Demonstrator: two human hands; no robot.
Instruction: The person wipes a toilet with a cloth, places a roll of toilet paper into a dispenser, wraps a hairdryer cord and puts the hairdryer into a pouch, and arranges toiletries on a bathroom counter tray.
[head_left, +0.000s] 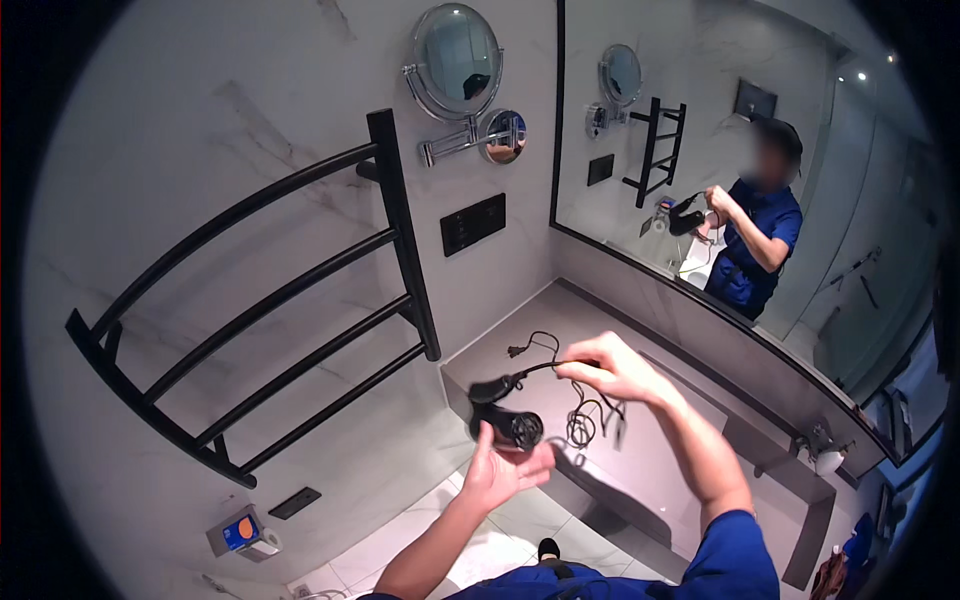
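A black hair dryer is held over the bathroom counter. My left hand supports its body from below, with the thumb along the near side and the fingers stretched out. The handle points up and away, towards the wall. My right hand pinches the black power cord just past the handle. Below that hand the cord falls in loose loops, and its plug is at the counter's wall end. Slight blur hides the dryer's details.
A black ladder-shaped towel rack juts from the left wall. Above hang a round swivel mirror and a black wall panel. A large wall mirror backs the counter. Low left is a holder with a toilet roll; a tap is right.
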